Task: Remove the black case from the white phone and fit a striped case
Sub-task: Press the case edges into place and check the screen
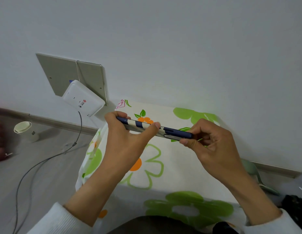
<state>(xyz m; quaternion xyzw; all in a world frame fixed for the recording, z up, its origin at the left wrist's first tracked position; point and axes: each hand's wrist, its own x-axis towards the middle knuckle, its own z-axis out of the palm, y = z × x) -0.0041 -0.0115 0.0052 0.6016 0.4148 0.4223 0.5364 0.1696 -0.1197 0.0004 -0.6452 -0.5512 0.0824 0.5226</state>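
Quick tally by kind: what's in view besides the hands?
Striped case, on a phone held edge-on in the left hand and right hand: 1
White router box: 1
Paper cup stack: 1
Grey cable: 1
Floral cloth: 1
Total: 5

Both hands held the phone edge-on above a flowered cloth (172,166). The left hand (128,137) gripped one end, its thumb pressed on the striped case (141,124), navy and white. The right hand (209,142) pinched the other end, where the phone (170,136) showed pale below the case's navy edge. A white box (83,98) leaned against the wall, a paper cup (26,130) on the floor.
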